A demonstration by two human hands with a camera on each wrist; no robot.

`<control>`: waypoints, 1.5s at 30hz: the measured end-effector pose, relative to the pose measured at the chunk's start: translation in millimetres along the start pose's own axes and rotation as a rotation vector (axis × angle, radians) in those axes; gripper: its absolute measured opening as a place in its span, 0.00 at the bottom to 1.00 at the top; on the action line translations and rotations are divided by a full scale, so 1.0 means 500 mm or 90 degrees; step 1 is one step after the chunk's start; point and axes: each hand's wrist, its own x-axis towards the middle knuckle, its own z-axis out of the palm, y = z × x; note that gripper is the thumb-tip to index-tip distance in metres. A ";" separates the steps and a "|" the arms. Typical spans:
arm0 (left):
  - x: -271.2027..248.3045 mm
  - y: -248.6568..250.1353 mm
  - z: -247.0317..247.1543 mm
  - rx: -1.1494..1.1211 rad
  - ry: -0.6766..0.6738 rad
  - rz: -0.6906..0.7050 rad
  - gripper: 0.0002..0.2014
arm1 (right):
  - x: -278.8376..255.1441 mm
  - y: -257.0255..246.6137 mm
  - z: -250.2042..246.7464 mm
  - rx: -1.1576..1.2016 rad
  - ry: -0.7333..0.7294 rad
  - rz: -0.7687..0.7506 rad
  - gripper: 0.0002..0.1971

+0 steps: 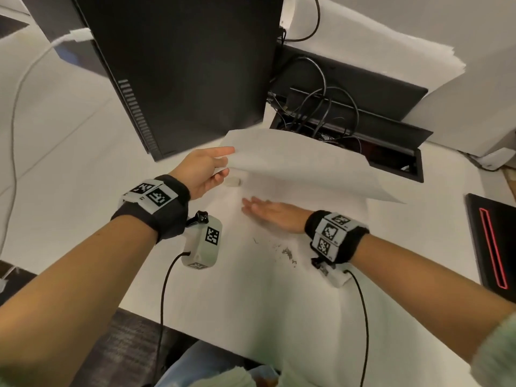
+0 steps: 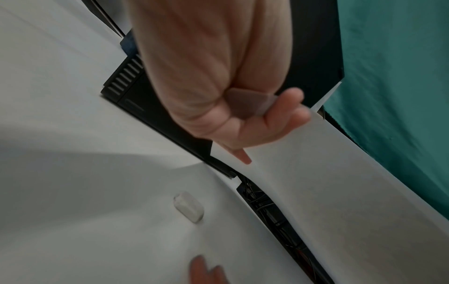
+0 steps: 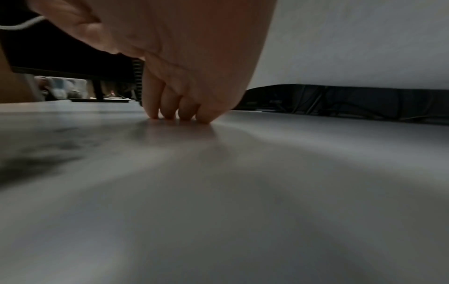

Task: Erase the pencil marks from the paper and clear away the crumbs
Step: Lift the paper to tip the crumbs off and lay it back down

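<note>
A large white sheet of paper (image 1: 279, 289) lies on the desk, its far end lifted and curled over. My left hand (image 1: 220, 160) pinches that raised far-left corner (image 2: 250, 105) between thumb and fingers. A small white eraser (image 1: 234, 181) (image 2: 188, 207) lies on the desk just under the raised edge. My right hand (image 1: 258, 209) is flat on the sheet, straight fingers (image 3: 170, 113) touching the paper. Grey eraser crumbs (image 1: 284, 251) are strewn on the sheet just in front of my right wrist.
A black monitor (image 1: 181, 65) stands close behind my left hand. An open cable tray (image 1: 363, 141) full of black wires lies beyond the paper. A dark device with a red line (image 1: 494, 244) sits at the right edge. The desk's front edge (image 1: 173, 325) is near my lap.
</note>
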 end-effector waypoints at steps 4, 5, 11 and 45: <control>0.005 -0.004 -0.005 -0.005 -0.002 0.001 0.18 | -0.042 0.044 0.054 -0.059 -0.147 -0.038 0.24; 0.005 -0.006 -0.007 -0.006 -0.003 0.001 0.18 | -0.058 0.054 0.057 -0.049 -0.170 -0.072 0.23; 0.000 -0.012 -0.004 -0.012 -0.009 -0.006 0.18 | -0.066 0.044 -0.040 0.017 0.056 -0.078 0.28; -0.045 -0.040 0.057 0.009 -0.067 -0.005 0.19 | -0.179 0.087 0.084 0.066 0.142 0.057 0.32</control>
